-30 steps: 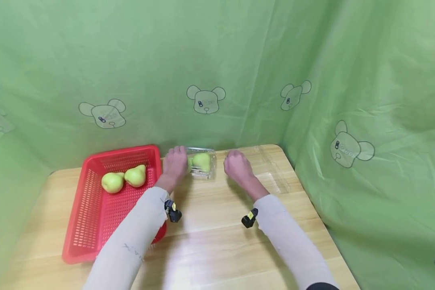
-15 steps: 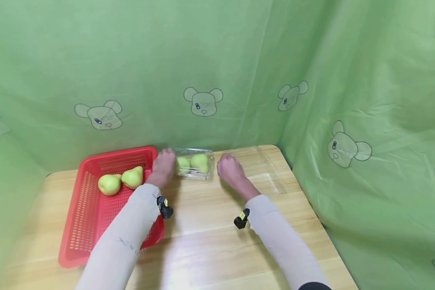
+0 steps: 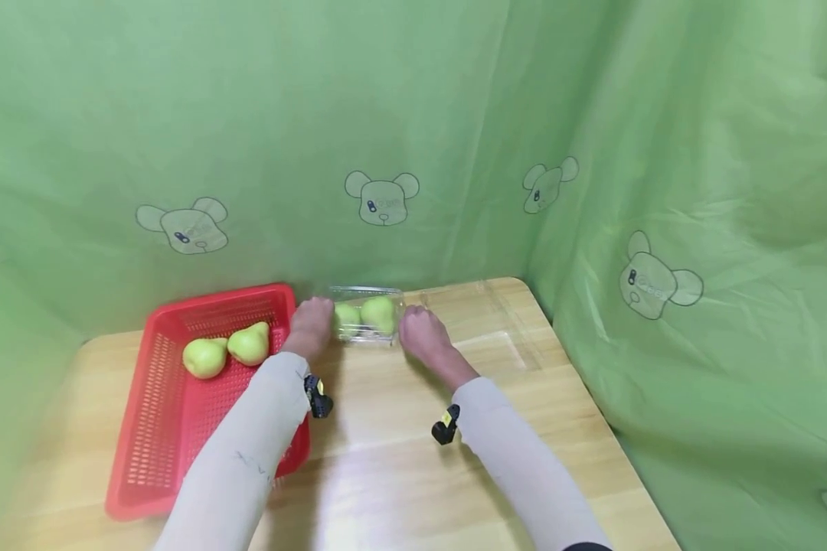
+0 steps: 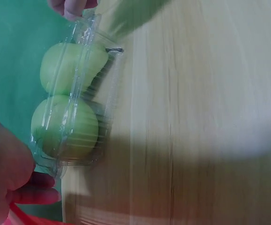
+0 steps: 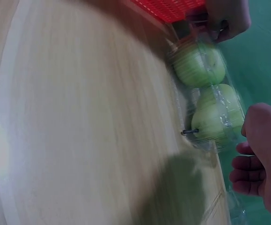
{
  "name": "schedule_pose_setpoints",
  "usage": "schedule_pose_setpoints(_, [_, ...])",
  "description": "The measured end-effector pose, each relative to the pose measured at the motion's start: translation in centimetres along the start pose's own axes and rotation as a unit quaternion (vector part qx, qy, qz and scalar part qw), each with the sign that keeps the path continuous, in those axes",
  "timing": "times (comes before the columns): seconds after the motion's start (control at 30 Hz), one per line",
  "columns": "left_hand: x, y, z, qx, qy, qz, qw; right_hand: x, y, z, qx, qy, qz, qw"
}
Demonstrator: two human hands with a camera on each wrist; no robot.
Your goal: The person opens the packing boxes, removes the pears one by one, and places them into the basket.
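Clear box [image 3: 365,291] at the counter's [image 3: 379,459] far edge, two pears [image 3: 377,314] inside. My left hand [image 3: 312,320] pinches its left end; my right hand [image 3: 423,333] curls by the right end, grip unclear. Probably thin, flexy, slick plastic, pear-weighted: take both end rims.

In the right wrist view, the clear container [image 5: 221,105] is blurred and the basket [image 5: 170,7] cut off

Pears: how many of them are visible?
4: two pears in the red plastic basket, two in the clear plastic container. The left sleeve may hide others.
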State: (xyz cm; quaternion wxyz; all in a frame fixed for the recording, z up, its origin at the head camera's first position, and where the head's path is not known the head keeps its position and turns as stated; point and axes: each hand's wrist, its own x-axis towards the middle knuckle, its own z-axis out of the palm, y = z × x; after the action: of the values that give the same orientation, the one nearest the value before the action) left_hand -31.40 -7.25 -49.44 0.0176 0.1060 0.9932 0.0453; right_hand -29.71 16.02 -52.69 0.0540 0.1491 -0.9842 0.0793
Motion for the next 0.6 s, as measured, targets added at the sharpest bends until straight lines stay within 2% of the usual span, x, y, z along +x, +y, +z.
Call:
schedule_pose_setpoints(0.13, [-0.1, 0.3, 0.3, 0.001, -0.003, -0.008, 1.0, -0.1, 0.0, 0.1, -0.007, 0.001, 0.008, 1.0])
schedule_pose_setpoints(0.37, [-0.4, 0.9, 1.3, -0.006, -0.014, -0.019, 0.9997, -0.2, 0.3, 0.0, -0.018, -0.024, 0.017, 0.999])
schedule_pose_setpoints(0.6, [-0.7, 1.8, 2.1, -0.045, -0.015, -0.039, 0.9981, -0.3, 0.3, -0.7, 0.028, -0.047, 0.043, 0.998])
